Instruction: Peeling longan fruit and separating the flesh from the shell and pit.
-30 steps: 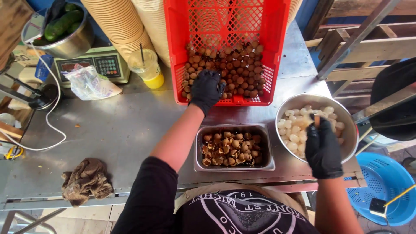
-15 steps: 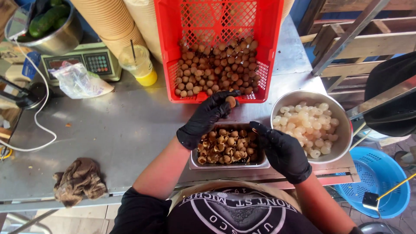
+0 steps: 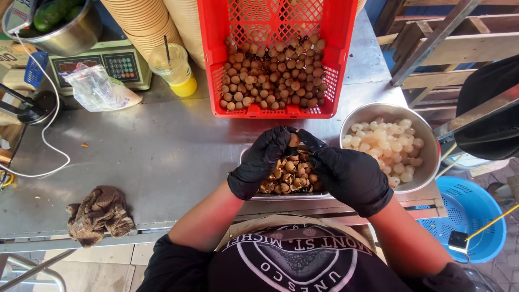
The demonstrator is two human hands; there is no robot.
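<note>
Brown longan fruit (image 3: 294,139), a single round one, sits pinched between the fingertips of two black-gloved hands above a shallow steel tray of husks (image 3: 286,174) on a metal worktable (image 3: 162,157). The left hand (image 3: 263,160) curls around it from the left, thumb and forefinger closed on the shell; the right hand (image 3: 348,176) meets it from the right, fingertips pressed to the same fruit, so both hands are equally near and the fruit lies straight ahead of the person, just above the tray's far edge. Being round, it shows no long axis. Most of the fruit is hidden by the gloves (whether its shell is already cracked cannot be made out). Beyond the hands, a red plastic crate (image 3: 281,21) holds unpeeled fruit; to the right, a steel bowl (image 3: 373,112) holds pale peeled flesh. A brown rag (image 3: 100,213) lies near the table's front edge at left.
</note>
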